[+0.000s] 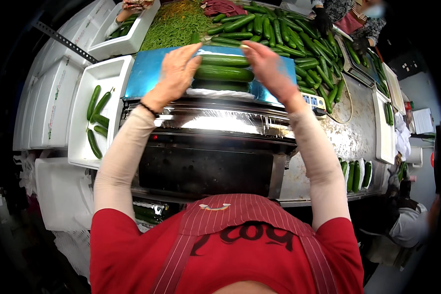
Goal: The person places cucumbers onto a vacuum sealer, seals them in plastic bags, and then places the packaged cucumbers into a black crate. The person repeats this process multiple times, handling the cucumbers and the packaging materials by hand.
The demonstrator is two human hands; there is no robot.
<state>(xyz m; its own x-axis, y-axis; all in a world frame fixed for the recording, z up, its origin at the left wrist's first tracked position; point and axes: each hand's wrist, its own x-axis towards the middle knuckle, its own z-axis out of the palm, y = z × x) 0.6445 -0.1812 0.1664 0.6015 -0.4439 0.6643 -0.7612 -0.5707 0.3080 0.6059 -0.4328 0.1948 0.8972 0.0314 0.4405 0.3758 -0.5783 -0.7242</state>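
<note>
Several green cucumbers [224, 73] lie side by side in front of me on a white tray [225, 93], on the blue top [147, 73] of a wrapping machine. My left hand [177, 71] is at their left ends, fingers stretched out and thumb against the cucumbers. At their right ends is my right hand [269, 71], bent inward and smeared by motion; how its fingers close cannot be made out. Clear plastic film [220, 120] stretches across the machine just nearer to me.
A large heap of cucumbers [299, 39] lies far right, with green beans [174, 24] far left. A white foam box [125, 98] with several cucumbers stands left. A power strip [316, 104] and cable are right. A co-worker's gloved hand [323, 22] reaches into the heap. Packed cucumbers [356, 175] lie near right.
</note>
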